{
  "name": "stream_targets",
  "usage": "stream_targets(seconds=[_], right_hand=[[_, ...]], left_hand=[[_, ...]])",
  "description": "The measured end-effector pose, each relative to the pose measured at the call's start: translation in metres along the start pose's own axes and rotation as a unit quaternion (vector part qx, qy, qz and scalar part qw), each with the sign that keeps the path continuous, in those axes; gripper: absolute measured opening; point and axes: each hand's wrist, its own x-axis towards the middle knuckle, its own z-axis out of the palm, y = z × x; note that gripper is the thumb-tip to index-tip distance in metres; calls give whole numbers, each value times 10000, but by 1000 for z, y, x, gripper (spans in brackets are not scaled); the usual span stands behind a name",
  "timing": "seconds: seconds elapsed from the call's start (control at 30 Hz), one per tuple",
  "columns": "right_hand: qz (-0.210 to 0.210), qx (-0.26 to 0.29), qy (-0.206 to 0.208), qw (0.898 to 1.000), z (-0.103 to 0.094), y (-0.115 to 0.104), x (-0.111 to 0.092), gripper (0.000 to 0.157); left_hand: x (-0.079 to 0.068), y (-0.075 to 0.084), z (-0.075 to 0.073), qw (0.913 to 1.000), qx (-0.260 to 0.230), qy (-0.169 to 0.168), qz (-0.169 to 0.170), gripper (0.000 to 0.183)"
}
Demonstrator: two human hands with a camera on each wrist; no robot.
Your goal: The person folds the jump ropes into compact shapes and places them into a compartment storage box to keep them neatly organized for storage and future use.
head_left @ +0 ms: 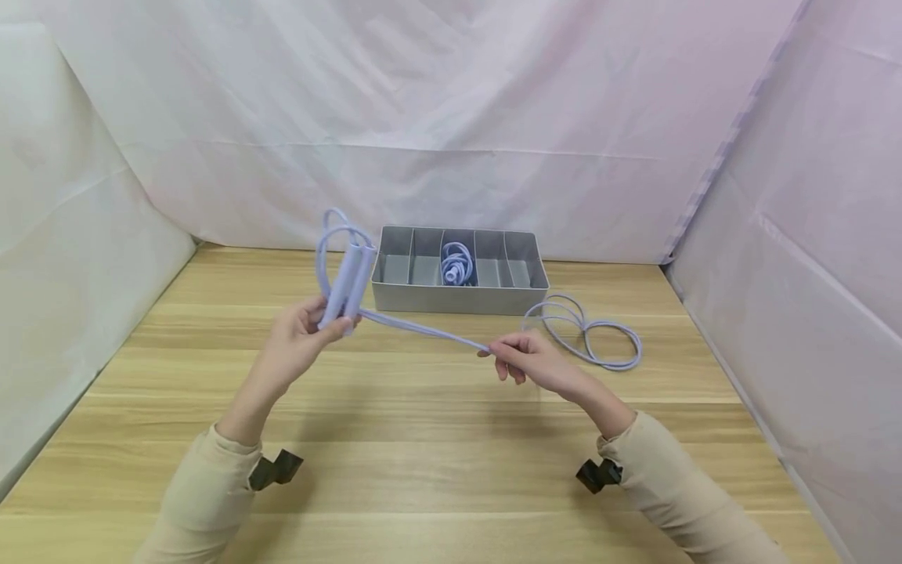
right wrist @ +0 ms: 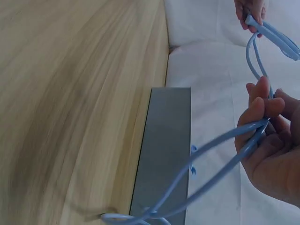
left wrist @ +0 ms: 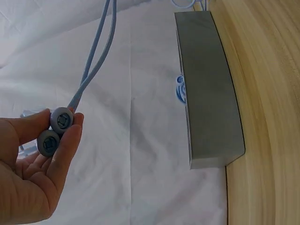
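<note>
And here's the left hand, raised over the left half of the desk, thumb and fingers closed round two pale blue handles! They sit side by side, tilted, upper ends leaning right, and loops of cord arch over them; the left wrist view catches their round ends head-on.

Across goes the doubled cord, drawn out to the right hand, where thumb and fingers pinch it tightly over the right half, well apart from the left hand. Past that pinch, the right wrist view shows two strands running on towards the loose loops, out near the desk's right edge and just off the box's front right corner.

Up at the far edge, near its middle, stands the grey box, five compartments in a row, and in the centre one sits a coiled blue rope! A pale sheet hangs behind the far edge.
</note>
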Motion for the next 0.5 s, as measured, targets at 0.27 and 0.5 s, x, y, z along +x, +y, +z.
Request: stream_targets(seconds=[0.27, 0.5], right_hand=[[-161, -1139, 526, 9920, -16, 0, -11, 22], [-946, -2706, 839, 9544, -16, -11, -23, 14]], left_hand=[[4, -2, -17, 9920, 479, 1070, -466, 42], [12, -11, -23, 9563, 2452, 1442, -678, 33]])
